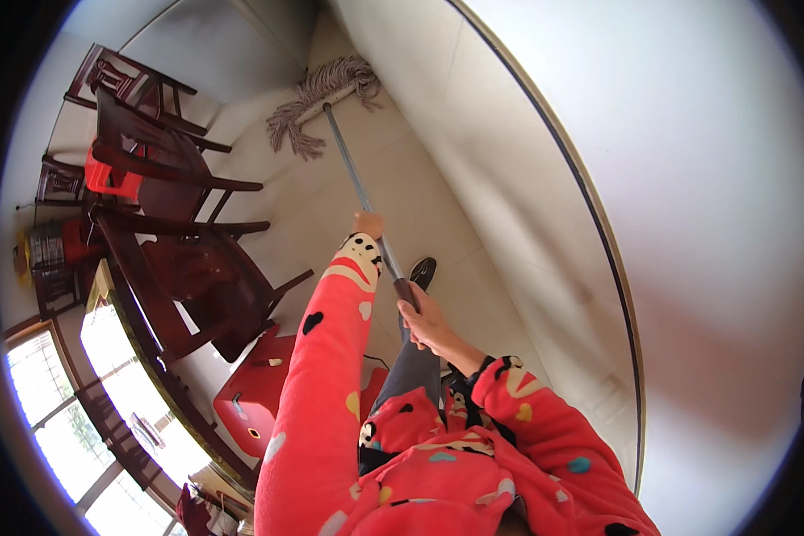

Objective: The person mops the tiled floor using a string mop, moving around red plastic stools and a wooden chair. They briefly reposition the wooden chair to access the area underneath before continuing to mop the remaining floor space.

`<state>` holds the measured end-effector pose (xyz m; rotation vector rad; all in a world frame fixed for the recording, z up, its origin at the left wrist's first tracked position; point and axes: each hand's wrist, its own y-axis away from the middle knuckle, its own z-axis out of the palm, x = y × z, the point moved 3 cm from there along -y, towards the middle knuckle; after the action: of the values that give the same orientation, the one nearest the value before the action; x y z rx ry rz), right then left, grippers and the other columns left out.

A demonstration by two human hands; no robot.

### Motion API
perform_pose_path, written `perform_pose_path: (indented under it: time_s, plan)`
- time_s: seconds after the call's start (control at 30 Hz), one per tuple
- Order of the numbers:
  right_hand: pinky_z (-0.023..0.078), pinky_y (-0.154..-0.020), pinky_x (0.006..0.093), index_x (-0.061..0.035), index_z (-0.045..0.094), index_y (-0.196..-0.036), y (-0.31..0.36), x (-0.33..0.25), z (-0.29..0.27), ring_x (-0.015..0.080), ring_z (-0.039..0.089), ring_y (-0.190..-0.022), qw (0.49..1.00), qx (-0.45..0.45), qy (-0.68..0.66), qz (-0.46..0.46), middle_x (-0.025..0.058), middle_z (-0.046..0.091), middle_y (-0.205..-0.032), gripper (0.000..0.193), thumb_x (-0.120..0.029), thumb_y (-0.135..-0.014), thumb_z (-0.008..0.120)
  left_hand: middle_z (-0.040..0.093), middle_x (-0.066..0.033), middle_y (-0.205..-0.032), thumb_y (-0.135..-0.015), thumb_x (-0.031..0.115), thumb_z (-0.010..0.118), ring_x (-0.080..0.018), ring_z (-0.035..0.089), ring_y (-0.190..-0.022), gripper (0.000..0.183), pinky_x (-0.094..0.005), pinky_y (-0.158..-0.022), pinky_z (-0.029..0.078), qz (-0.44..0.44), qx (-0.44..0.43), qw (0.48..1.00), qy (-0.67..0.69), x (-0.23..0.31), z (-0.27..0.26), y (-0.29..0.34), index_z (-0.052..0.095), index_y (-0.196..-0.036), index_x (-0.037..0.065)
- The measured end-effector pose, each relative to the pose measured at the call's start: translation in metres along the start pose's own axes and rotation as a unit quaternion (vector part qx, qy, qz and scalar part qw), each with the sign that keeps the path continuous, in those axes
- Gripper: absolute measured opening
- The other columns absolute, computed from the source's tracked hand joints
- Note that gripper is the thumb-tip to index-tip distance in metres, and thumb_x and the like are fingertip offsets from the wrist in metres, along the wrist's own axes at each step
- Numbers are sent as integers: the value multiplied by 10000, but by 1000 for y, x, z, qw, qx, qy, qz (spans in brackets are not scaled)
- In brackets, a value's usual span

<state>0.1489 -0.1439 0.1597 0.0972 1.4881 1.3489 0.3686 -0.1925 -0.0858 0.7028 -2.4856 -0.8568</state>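
A mop [347, 154] with a long grey metal handle stretches away from me across the pale tiled floor. Its shaggy grey-brown string head [335, 82] lies spread on the floor at the far end, close to the corner. Partway up the handle my left hand [367, 223] is closed around it, the fingers mostly hidden behind the wrist and red sleeve. Nearer to me, my right hand [427, 323] wraps the dark grip at the handle's end. Both forearms wear a red fleecy sleeve with hearts and cartoon shapes.
Dark wooden chairs [210, 284] crowd the left, with a red plastic stool [112, 179] among them. A table [165, 384] stands by a bright window at lower left, a red box [255, 393] beside it. A pale wall [500, 188] runs along the right. My dark shoe [422, 272] shows below the handle.
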Motion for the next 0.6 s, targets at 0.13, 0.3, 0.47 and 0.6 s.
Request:
perform_pose_path:
  time_s: [0.13, 0.3, 0.47, 0.6]
  plan:
    - [326, -289, 228, -120, 358, -1272, 7, 11, 19, 84, 396, -362, 994, -2, 110, 0, 14, 431, -605, 386, -228, -909, 434, 654, -170, -880, -813, 142, 502, -336, 629, -789, 215, -505, -774, 415, 50, -23, 990, -128, -12, -4, 31, 659, -889, 15]
    - [347, -294, 277, -93, 348, -1253, 66, 53, 1, 135, 437, -353, 988, -32, 154, 8, 42, 472, -580, 384, -223, -902, 434, 674, -112, -843, -789, 157, 532, -266, 646, -769, 193, -445, -686, 417, 37, -44, 986, -159, 4, 55, 93, 682, -853, 54]
    - [369, -336, 289, -76, 353, -1263, 169, 122, -44, 144, 456, -380, 973, -59, 222, 3, 51, 506, -615, 400, -225, -898, 422, 677, -106, -852, -785, 172, 530, -273, 643, -800, 216, -444, -658, 435, 60, -48, 988, -131, 57, 149, 187, 683, -865, 43]
    - [372, -365, 272, -63, 378, -1258, 260, 181, -83, 126, 475, -429, 947, -63, 295, -114, 50, 516, -643, 404, -226, -892, 432, 602, -32, -568, -524, 131, 693, -248, 607, -567, 83, -411, -488, 419, 254, 83, 959, -90, 102, 239, 272, 646, -589, 110]
